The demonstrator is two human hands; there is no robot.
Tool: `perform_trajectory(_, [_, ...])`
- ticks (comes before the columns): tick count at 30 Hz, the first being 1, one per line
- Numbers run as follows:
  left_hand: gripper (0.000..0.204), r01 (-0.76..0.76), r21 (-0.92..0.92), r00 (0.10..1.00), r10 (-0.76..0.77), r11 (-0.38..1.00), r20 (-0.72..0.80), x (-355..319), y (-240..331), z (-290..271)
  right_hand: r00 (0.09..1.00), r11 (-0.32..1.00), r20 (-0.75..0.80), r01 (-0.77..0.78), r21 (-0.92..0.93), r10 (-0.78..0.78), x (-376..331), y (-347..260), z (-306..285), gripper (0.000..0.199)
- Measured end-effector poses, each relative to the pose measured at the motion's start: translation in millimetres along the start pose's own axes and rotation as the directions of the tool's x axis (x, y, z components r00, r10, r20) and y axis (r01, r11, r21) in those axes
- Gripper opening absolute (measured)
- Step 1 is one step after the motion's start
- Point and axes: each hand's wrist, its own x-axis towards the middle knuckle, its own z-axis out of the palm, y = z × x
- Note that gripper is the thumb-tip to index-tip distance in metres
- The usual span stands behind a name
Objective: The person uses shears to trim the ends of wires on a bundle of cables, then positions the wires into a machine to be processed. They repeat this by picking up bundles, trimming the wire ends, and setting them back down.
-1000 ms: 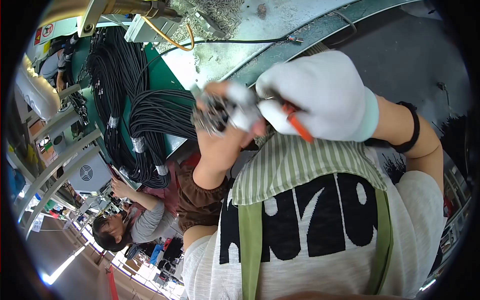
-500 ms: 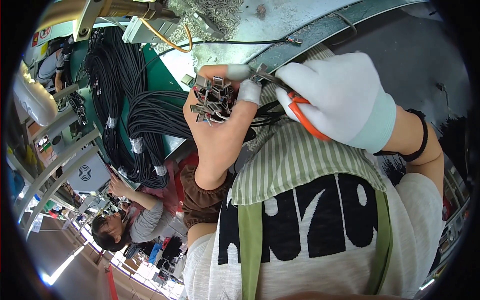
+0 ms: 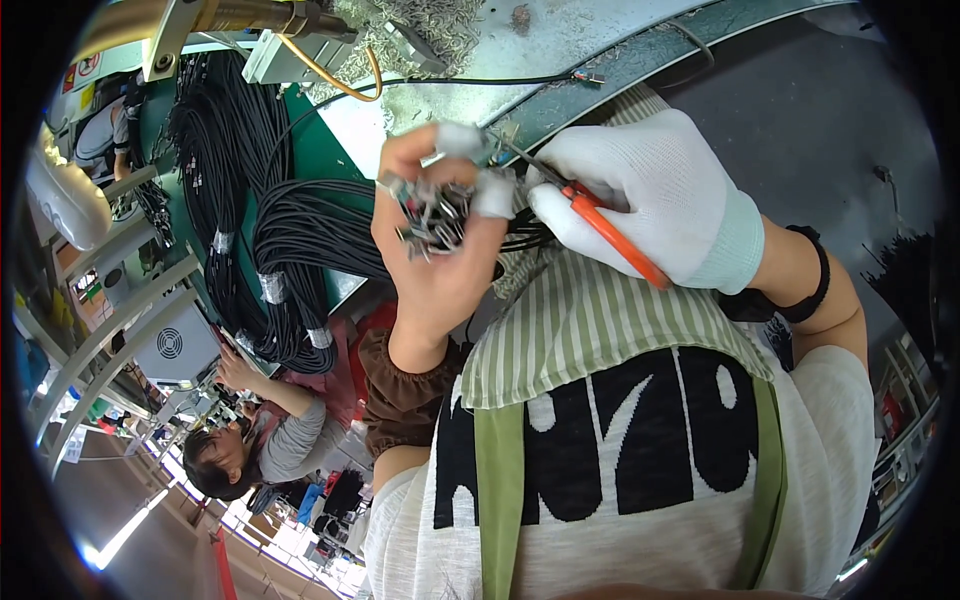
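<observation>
My left hand [image 3: 435,260], bare but for white coverings on its thumb and a fingertip, is closed round a bunch of black cables with metal connector ends [image 3: 437,218]. The hand and the connectors are smeared by motion. My right hand [image 3: 650,195], in a white glove, grips a tool with orange handles, either pliers or cutters [image 3: 612,232]. Its thin metal jaws point left, close to the thumb and finger of my left hand; whether they touch a connector I cannot tell. Black cable lengths [image 3: 525,232] show between the two hands.
Bundled black cables [image 3: 290,235] lie on the green bench at left. Small metal scraps [image 3: 430,35] are heaped at the back, beside a brass-coloured machine arm [image 3: 225,18]. A single black cable [image 3: 480,80] crosses the white worktop [image 3: 560,40]. A co-worker [image 3: 270,440] sits at lower left.
My right hand has moved left and slightly down with the tool, its handles now steeper. My left hand has shifted slightly and blurred; the connectors in it have turned.
</observation>
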Motion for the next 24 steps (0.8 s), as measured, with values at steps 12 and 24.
perform_trajectory(12, [0.017,0.272,-0.020,0.962,-0.272,0.962,-0.002,8,-1,0,0.961,0.991,0.251,-0.101,-0.084,0.119,10,12,-8,0.017])
perform_trajectory(24, [0.018,0.404,-0.580,0.891,-0.447,0.707,0.076,31,-34,-55,1.000,0.999,0.014,0.023,-0.031,-0.022,31,45,-7,0.026])
